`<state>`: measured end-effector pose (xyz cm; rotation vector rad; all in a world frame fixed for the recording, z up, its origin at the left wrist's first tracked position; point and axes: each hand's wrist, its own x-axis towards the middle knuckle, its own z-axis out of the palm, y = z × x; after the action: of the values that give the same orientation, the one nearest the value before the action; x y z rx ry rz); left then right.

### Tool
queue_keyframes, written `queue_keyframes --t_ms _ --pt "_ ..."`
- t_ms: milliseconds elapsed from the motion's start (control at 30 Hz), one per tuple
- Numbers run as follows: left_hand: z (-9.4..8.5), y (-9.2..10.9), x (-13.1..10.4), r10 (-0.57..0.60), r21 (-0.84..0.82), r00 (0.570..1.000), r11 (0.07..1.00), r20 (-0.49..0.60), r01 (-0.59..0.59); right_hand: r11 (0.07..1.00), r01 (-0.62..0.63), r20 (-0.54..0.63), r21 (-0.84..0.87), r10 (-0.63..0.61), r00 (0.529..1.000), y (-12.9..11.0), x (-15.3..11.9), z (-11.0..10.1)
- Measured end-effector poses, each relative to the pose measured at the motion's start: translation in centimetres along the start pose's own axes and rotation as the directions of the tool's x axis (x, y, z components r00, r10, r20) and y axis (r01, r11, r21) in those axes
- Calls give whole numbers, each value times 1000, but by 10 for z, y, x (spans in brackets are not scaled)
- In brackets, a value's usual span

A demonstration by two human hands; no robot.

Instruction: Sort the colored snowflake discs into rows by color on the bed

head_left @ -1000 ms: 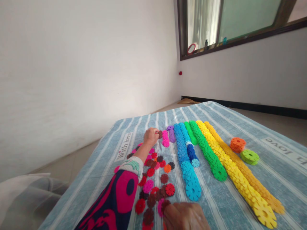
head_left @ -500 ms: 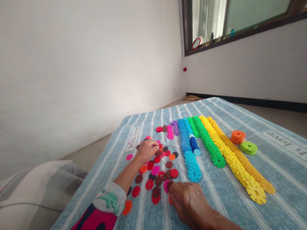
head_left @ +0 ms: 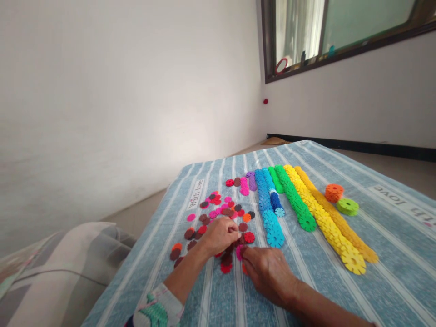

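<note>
Notched plastic discs in red, pink, brown, black and orange lie scattered in a loose pile [head_left: 213, 213] on the striped cloth. Over the near part of this pile is my left hand [head_left: 221, 234], its thumb and fingers pinched together; what they hold, if anything, is hidden. My right hand [head_left: 269, 274] is closed at the pile's near right edge. A pink notched disc [head_left: 239, 253] shows at its fingertips, with a darker one partly hidden against it. The two hands are close together, the left one slightly farther away.
Overlapping discs form long rows to the right: blue [head_left: 264, 195], green [head_left: 294, 197], yellow [head_left: 320, 218] and dark yellow [head_left: 337, 218]. Beyond them stand an orange stack [head_left: 334, 193] and a lime stack [head_left: 347, 207]. Short pink [head_left: 244, 186] and purple [head_left: 252, 181] rows lie farther back.
My left hand has come nearer and to the right, from the far part of the pile to beside my right hand. My right hand stays nearly in place, still with the pink disc.
</note>
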<state>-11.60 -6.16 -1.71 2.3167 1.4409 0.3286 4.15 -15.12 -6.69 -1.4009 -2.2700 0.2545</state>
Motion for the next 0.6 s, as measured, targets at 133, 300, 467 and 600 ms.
queue_keyframes --t_ms 133,300,467,600 --pt "1 8 1 -6 49 1000 999 25 5 1000 13 -8 -12 -13 1000 1 0 0" --pt "1 18 1 -25 47 1000 999 16 25 999 28 -23 -23 -29 999 -1 1 -2" --pt "4 26 0 25 8 1000 1000 -2 -25 999 28 -17 -47 -29 999 -2 2 -5" --pt "10 26 3 56 80 998 995 17 -57 998 23 -18 -56 -24 1000 -2 2 -4"
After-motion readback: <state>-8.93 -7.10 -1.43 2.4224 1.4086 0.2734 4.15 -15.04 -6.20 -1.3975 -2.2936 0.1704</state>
